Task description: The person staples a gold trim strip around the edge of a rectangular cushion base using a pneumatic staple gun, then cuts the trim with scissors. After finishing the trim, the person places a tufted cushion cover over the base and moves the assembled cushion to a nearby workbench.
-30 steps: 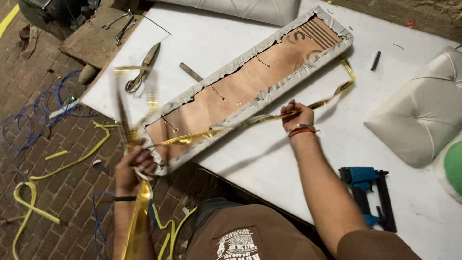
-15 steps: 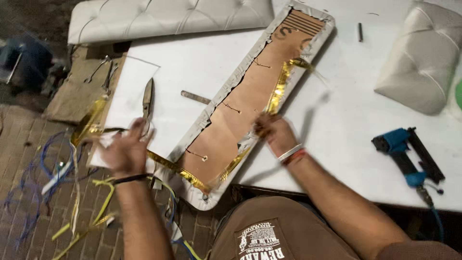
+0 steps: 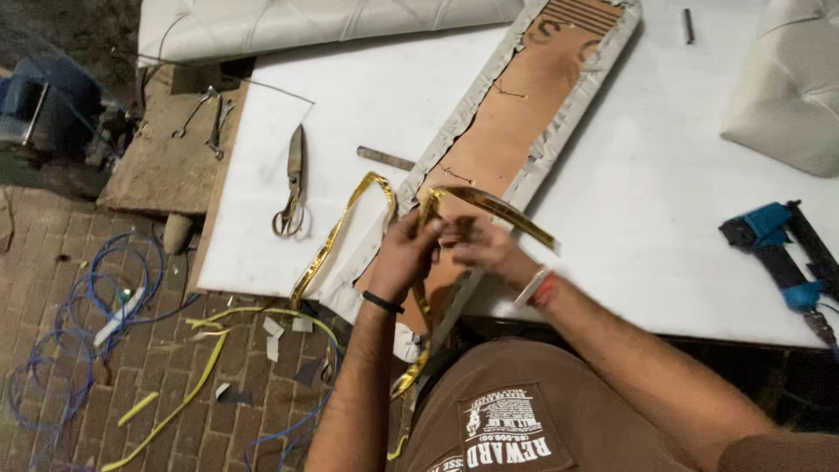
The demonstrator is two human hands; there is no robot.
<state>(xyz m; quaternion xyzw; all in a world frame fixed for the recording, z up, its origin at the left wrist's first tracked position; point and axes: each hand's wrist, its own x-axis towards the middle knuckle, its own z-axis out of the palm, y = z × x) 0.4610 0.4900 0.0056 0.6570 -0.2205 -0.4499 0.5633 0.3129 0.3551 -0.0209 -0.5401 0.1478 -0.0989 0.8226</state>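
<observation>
Two hands meet over the near end of the long panel (image 3: 516, 122), both busy with one gold ribbon strip (image 3: 489, 203). Nearest the body, the strip's tail hangs down past the table edge toward the brick floor (image 3: 61, 350), where yellow offcuts (image 3: 166, 415) and blue cable (image 3: 52, 385) lie loose. The left hand (image 3: 404, 253) has its fingers curled around the strip where it bends, and the right hand (image 3: 481, 246), just beside it and nearly touching, pinches the same strip between thumb and fingertips; both are clenched on it, not released. The step in hand looks like folding or twisting the ribbon at the panel's near end, and my judgement is that the next move calls for keeping the fold tight while laying the strip flat along the panel's padded edge. From the hands one length of the strip runs right and slightly down, ending free above the white table (image 3: 647, 192); another loops left and down over the table's front edge. The panel's long axis runs diagonally, from near the hands up to the far right. Farther off lie old scissors (image 3: 293, 188), a small metal bar (image 3: 384, 158), a blue staple gun (image 3: 778, 245) at the right, and white tufted cushions (image 3: 306, 22) beyond.
</observation>
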